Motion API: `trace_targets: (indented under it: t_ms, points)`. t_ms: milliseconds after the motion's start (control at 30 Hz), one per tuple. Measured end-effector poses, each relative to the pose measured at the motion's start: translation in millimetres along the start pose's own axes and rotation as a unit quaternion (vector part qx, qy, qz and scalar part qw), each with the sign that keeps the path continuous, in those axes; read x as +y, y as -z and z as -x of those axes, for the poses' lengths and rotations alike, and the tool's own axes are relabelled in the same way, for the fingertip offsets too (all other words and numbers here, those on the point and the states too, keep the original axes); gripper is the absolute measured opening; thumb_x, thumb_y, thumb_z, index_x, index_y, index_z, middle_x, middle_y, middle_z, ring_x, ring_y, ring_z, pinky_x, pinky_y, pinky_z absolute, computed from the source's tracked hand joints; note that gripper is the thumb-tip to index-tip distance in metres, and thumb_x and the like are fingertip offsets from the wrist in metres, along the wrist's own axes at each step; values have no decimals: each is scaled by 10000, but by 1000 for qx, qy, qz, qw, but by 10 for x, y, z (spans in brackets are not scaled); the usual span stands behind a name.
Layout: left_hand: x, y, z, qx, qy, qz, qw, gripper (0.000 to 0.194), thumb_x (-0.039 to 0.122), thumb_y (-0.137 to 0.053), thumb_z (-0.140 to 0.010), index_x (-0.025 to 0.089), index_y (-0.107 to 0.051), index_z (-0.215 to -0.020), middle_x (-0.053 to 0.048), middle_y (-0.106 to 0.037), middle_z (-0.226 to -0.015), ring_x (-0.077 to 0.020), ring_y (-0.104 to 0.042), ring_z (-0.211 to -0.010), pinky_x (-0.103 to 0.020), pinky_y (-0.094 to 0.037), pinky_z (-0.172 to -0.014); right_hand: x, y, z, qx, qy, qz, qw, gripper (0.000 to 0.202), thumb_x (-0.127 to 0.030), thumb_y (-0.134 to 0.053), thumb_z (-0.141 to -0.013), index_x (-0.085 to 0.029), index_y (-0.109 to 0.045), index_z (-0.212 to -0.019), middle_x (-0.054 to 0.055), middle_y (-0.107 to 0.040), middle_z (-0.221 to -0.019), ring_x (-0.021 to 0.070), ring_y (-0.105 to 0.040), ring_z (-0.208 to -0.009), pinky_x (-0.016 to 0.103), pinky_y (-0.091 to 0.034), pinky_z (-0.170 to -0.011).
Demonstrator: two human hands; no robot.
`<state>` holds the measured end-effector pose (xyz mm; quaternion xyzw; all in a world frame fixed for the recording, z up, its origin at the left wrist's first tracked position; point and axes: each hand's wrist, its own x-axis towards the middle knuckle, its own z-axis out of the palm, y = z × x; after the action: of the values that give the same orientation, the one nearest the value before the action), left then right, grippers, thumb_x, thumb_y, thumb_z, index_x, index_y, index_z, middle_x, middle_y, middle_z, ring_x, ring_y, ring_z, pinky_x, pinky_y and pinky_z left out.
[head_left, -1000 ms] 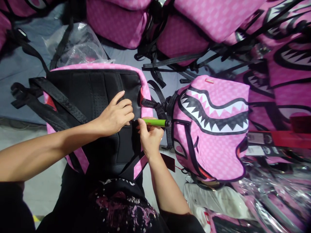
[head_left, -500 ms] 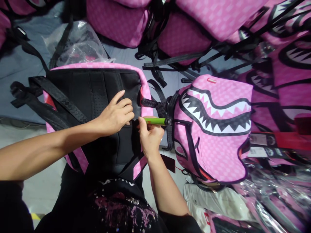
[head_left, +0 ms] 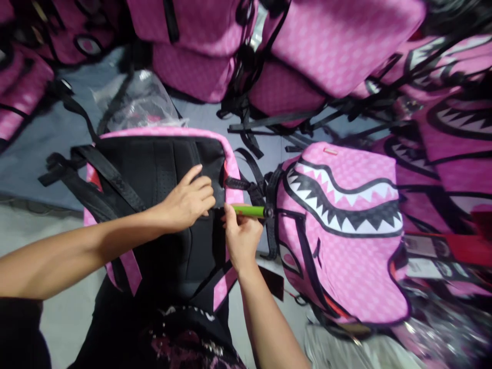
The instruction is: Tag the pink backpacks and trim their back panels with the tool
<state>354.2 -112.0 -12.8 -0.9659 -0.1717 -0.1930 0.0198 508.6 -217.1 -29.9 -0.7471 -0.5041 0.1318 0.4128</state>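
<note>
A pink backpack (head_left: 230,154) lies with its black padded back panel (head_left: 142,159) facing up, its near end toward my body. My left hand (head_left: 188,200) rests over this panel, little finger raised, the other fingers curled in a pinch at the right side. What it pinches is hidden or too small to see. Just right of it, my right hand (head_left: 244,236) grips a slim green tool (head_left: 251,211) with a dark end pointing right. The tool's other end is hidden by my fingers at the panel's edge. Black shoulder straps (head_left: 111,177) spread off to the left.
A second pink backpack (head_left: 346,266) with a shark-mouth print stands close on the right. More pink backpacks (head_left: 342,46) are piled behind and at the far right. Clear plastic wrap (head_left: 142,102) lies behind the backpack. Loose black straps (head_left: 265,123) cross the grey surface (head_left: 207,113).
The view has tilted, so everything sits lower in the picture. Both hands keep nearly the same place on the backpack, and the green tool stays in my right hand.
</note>
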Motion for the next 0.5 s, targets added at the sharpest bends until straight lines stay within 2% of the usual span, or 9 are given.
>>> trace_targets:
  t_ms: [167, 300, 400, 500]
  points:
    - [20, 41, -21, -25, 11, -1, 1000, 122, 279, -690, -825, 175, -625, -835, -43, -659, -871, -248, -576, -1033, -570, -348, -1135, 22, 5, -55, -10, 44, 0, 999, 460, -486, -556, -927, -166, -677, -621, 77, -690, -569, 199, -632, -473, 296, -439, -491]
    - [16, 94, -39, -41, 6, -12, 999, 183, 310, -733, -790, 176, -626, -855, -44, -661, -885, -256, -573, -1040, -563, -318, -1141, 48, -11, -56, 7, 68, 17, 998, 489, -509, -527, -937, -176, -666, -607, 82, -683, -555, 209, -630, -460, 302, -418, -477]
    - [-93, 160, -115, -70, -29, -16, 997, 251, 378, -756, -766, 176, -628, -842, -47, -670, -868, -248, -584, -977, -516, -361, -1078, 73, -21, -43, 13, 72, 1, 997, 445, -499, -521, -941, -161, -699, -713, 93, -710, -627, 220, -667, -529, 307, -460, -530]
    - [-287, 255, -278, -127, -85, -34, 988, 333, 479, -746, -755, 175, -643, -840, -58, -689, -847, -232, -598, -893, -424, -413, -925, 109, -8, -19, 1, 50, -23, 998, 425, -508, -569, -907, -159, -685, -694, 89, -695, -603, 221, -661, -528, 317, -488, -546]
